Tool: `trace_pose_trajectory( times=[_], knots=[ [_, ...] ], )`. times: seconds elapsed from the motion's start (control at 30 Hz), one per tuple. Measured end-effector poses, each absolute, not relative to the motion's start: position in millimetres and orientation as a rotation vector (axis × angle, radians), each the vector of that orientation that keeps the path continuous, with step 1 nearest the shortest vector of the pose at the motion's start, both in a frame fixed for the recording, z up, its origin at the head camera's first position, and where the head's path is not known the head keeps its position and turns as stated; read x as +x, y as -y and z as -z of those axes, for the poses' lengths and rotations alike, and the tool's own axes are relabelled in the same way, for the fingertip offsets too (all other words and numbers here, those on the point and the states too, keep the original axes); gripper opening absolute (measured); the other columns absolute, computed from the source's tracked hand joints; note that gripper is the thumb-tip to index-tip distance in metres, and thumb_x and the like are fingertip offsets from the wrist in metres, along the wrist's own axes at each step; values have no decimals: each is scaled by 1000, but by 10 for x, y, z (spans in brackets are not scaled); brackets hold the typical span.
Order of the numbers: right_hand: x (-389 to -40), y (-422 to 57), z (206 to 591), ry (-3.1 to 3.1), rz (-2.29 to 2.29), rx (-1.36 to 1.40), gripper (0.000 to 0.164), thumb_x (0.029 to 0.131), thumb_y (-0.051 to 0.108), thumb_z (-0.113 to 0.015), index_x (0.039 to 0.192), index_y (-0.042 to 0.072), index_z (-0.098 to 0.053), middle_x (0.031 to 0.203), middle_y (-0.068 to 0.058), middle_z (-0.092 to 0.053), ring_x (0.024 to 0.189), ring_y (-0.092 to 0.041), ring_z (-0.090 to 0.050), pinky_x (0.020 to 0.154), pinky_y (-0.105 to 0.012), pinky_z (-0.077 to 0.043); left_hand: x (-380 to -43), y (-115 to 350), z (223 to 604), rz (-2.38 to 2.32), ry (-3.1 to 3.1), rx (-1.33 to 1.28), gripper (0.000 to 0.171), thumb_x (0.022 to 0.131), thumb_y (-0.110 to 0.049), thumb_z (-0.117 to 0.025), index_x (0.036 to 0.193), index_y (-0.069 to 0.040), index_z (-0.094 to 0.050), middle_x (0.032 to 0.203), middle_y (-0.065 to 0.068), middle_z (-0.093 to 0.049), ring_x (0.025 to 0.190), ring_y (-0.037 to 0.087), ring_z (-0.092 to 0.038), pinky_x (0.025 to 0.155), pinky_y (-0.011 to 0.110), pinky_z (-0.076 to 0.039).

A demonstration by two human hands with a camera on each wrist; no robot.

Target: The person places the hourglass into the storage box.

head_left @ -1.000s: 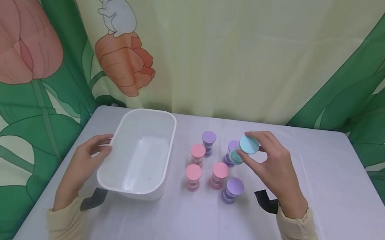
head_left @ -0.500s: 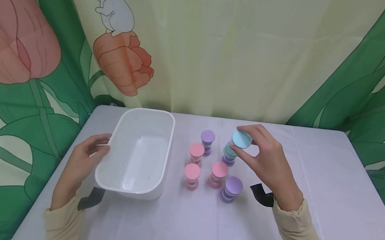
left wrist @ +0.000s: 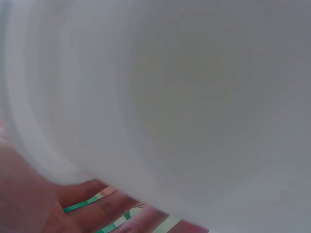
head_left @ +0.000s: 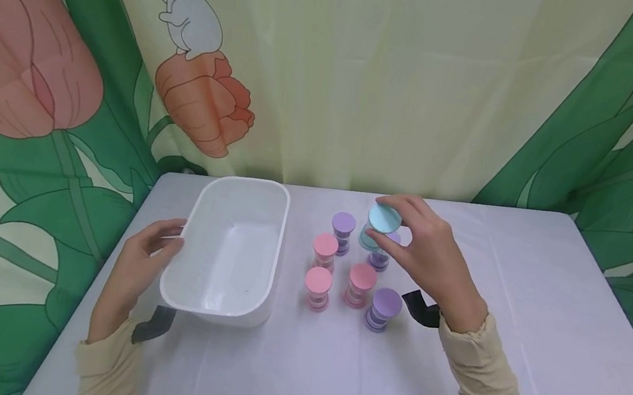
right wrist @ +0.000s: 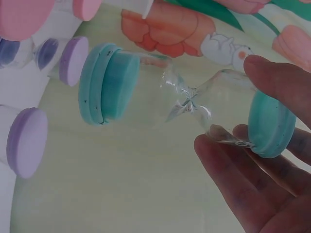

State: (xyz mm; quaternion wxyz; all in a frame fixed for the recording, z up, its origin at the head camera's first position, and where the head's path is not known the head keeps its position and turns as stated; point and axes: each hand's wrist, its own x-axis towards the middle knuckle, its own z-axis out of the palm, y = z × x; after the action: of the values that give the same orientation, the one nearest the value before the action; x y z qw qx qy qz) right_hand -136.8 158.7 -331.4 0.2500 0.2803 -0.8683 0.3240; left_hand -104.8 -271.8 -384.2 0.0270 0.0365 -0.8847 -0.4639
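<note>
My right hand pinches a teal-capped sand timer by its upper cap, holding it upright above the table at the back of a group of other timers. In the right wrist view, the clear glass of this timer shows teal sand in the lower end. Beside and partly behind it stands a purple sand timer. My left hand touches the left side of a white plastic tub, its fingers fairly straight. In the left wrist view, the tub wall hides most of that hand.
Three pink sand timers, among them a front one, stand upright right of the tub. Two more purple timers stand at the back and front. A white cloth covers the table; a printed curtain hangs behind.
My right hand has carried the teal sand timer leftward and slightly toward the back, past the purple timer. My left hand stays at the tub's side.
</note>
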Motion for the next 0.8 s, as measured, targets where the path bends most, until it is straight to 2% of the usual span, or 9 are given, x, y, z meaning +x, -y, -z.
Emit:
trace_pose_trajectory(
  times=[0.2,0.37,0.6,0.73,0.8],
  knots=[
    [-1415,-1496,3227,2351,-874,807,48,76,14,-87,119,5,-66,108,-4,-64,89,-14,-65,78,-30,-58,-1061,2728,3856,1442,2727,131,48,101,-33,-55,145,-13,-50,138,14,-57,118,29,-59,83,24,-51],
    [-1436,-1427,3174,2347,-882,828,48,76,13,-87,118,5,-66,104,-3,-63,86,-13,-64,77,-29,-58,-1064,2723,3870,1465,2729,143,49,101,-34,-55,145,-14,-49,139,14,-56,119,29,-59,86,29,-51],
    [-1452,-1328,3144,2345,-945,839,46,78,15,-85,118,5,-66,108,-3,-64,90,-13,-65,79,-30,-56,-1044,2716,3856,1431,2745,151,49,101,-35,-54,145,-13,-49,140,13,-56,115,21,-60,82,20,-51],
    [-1466,-1270,3138,2340,-951,848,44,77,14,-85,116,5,-66,108,-3,-63,91,-13,-65,80,-29,-56,-1047,2712,3851,1431,2743,146,49,102,-36,-53,145,-14,-49,140,13,-56,113,16,-60,82,20,-51],
    [-1476,-1234,3142,2332,-957,861,44,77,12,-86,115,5,-66,107,-4,-63,90,-14,-65,80,-31,-57,-1050,2709,3854,1433,2744,147,49,102,-36,-53,145,-14,-50,139,12,-56,113,17,-60,82,20,-51]
  ],
)
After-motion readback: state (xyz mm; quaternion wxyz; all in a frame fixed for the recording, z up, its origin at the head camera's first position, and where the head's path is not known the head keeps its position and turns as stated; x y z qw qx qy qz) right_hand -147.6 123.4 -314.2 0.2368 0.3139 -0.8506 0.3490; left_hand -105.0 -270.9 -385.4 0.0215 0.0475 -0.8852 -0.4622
